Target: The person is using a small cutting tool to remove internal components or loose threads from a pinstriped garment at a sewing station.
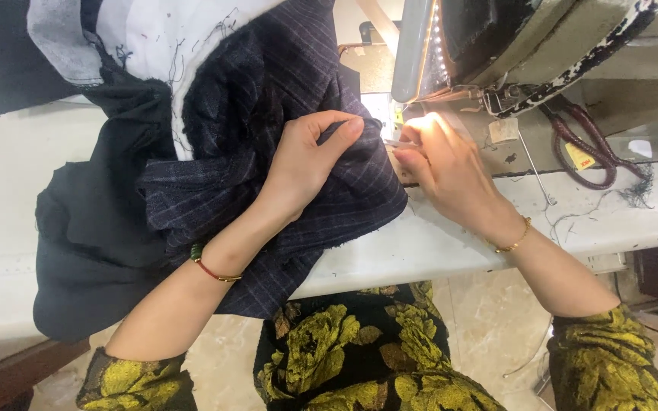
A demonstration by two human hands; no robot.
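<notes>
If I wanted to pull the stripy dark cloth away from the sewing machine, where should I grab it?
Probably the loose edge of the stripy dark cloth hanging off the front of the white table, coming from the sitter's side. That part droops free, while the end by the sewing machine is pinned under the left hand and right hand near the bright lamp.

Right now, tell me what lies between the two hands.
In the head view, a fold of dark striped cloth fills the gap between the left hand and the right hand, under the sewing machine's lit head.
</notes>
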